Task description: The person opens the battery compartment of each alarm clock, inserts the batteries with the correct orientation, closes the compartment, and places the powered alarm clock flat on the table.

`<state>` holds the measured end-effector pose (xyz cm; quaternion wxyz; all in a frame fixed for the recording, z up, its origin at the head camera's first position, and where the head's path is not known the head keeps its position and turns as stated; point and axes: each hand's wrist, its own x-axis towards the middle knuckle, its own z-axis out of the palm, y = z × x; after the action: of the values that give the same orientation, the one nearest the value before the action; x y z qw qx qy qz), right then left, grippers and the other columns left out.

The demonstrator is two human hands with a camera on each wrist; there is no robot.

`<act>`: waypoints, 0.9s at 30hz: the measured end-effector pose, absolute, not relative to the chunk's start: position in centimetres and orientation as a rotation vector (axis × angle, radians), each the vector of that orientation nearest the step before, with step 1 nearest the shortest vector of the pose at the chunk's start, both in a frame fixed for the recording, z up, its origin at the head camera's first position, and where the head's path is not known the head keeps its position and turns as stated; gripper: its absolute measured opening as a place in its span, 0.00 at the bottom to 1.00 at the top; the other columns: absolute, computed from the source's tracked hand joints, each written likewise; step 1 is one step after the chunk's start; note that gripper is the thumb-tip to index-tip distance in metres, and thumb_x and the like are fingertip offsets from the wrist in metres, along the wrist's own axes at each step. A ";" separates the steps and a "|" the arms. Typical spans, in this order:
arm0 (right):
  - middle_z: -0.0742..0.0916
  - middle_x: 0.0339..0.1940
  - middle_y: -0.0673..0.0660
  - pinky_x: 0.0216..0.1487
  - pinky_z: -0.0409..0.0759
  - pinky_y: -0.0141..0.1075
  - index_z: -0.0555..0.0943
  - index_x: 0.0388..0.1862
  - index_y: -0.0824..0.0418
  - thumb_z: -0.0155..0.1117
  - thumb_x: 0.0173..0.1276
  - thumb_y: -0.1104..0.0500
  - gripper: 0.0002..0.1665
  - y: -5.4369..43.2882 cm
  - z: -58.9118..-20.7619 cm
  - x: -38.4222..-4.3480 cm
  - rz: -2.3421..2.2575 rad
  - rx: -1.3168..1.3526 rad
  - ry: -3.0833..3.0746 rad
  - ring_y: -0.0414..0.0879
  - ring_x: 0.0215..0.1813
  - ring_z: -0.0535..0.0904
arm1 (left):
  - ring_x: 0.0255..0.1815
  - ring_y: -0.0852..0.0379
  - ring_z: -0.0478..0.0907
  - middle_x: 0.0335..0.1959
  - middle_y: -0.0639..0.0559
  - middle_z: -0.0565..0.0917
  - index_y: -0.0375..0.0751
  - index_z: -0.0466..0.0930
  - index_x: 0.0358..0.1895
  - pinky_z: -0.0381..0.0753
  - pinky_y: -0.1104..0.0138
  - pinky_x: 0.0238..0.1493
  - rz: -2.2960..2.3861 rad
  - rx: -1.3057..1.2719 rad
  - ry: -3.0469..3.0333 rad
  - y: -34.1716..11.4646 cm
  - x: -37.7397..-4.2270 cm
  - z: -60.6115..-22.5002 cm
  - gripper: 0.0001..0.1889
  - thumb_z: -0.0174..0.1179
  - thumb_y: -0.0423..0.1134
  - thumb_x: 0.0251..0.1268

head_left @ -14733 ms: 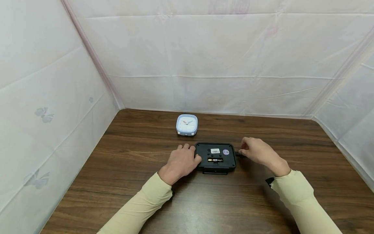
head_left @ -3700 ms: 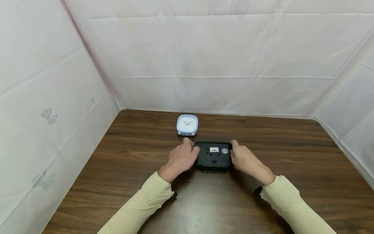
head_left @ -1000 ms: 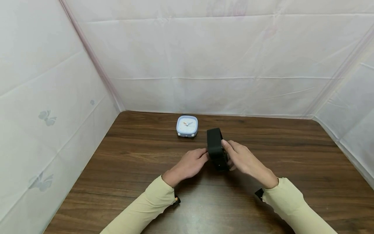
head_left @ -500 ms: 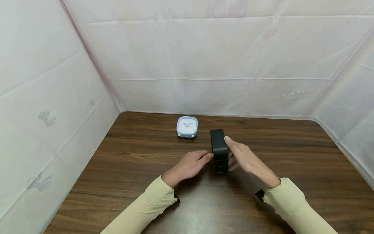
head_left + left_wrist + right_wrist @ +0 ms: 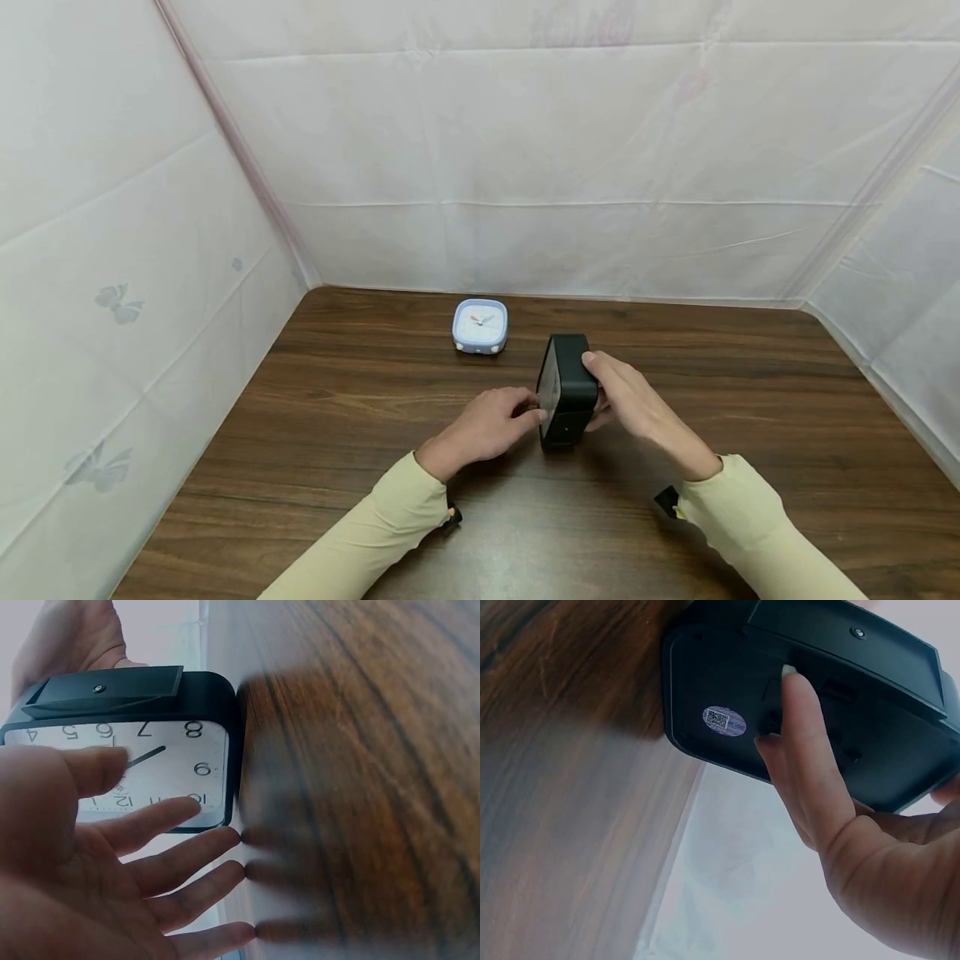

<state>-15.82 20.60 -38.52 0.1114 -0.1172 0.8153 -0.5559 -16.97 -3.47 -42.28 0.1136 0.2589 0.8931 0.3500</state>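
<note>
A black desk clock (image 5: 576,383) stands on one short end on the wooden table, its face toward my left hand. My right hand (image 5: 633,404) grips it, thumb on the upper end and fingers along the back panel. In the right wrist view a fingertip lies on the clock's back (image 5: 780,697), near a round purple sticker (image 5: 724,721). My left hand (image 5: 487,423) is beside the face with fingers straight and spread. Its thumb and index finger overlap the white dial (image 5: 176,742) in the left wrist view; whether they touch is unclear.
A small light-blue alarm clock (image 5: 480,325) lies face up behind and to the left of the black clock. Whitish plastic sheeting (image 5: 480,150) walls off the back and both sides of the brown table (image 5: 360,367).
Earlier the black clock lay face down, battery showing; then its compartment was covered. It was tipped onto its end, and in the last second it turned, bringing the face partly into view.
</note>
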 end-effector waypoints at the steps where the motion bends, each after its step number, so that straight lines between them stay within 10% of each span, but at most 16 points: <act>1: 0.83 0.37 0.65 0.37 0.88 0.56 0.76 0.54 0.71 0.39 0.89 0.41 0.33 20.6 -38.5 -15.8 -1.638 -0.346 2.402 0.59 0.32 0.87 | 0.59 0.47 0.82 0.58 0.44 0.87 0.39 0.84 0.63 0.79 0.52 0.60 1.011 0.763 2.625 -3.5 -16.9 -42.3 0.21 0.55 0.50 0.84; 12: 0.86 0.48 0.68 0.40 0.87 0.60 0.73 0.70 0.62 0.39 0.90 0.45 0.28 20.6 -38.1 -15.1 -1.684 -0.277 2.506 0.60 0.32 0.88 | 0.52 0.48 0.82 0.51 0.45 0.86 0.35 0.85 0.57 0.80 0.53 0.55 0.921 0.754 2.706 -3.4 -16.8 -42.4 0.18 0.59 0.47 0.81; 18: 0.85 0.55 0.71 0.40 0.86 0.53 0.61 0.81 0.62 0.39 0.90 0.45 0.32 20.3 -37.4 -14.5 -1.506 -0.274 2.727 0.58 0.32 0.88 | 0.63 0.43 0.79 0.59 0.43 0.84 0.35 0.84 0.61 0.78 0.49 0.63 0.895 0.705 2.707 -3.4 -16.6 -42.3 0.20 0.59 0.49 0.82; 27: 0.80 0.60 0.67 0.43 0.76 0.50 0.72 0.69 0.69 0.43 0.87 0.63 0.19 19.7 -37.0 -14.1 -1.216 -0.432 3.183 0.56 0.46 0.79 | 0.63 0.44 0.78 0.58 0.44 0.83 0.38 0.86 0.54 0.79 0.51 0.60 0.811 0.707 2.777 -3.1 -16.3 -42.4 0.18 0.59 0.49 0.82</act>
<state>-14.08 19.70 -37.00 -0.1460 -0.1244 0.9168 -0.3502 -16.27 -3.11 -42.45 0.0818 0.2367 0.9293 0.2715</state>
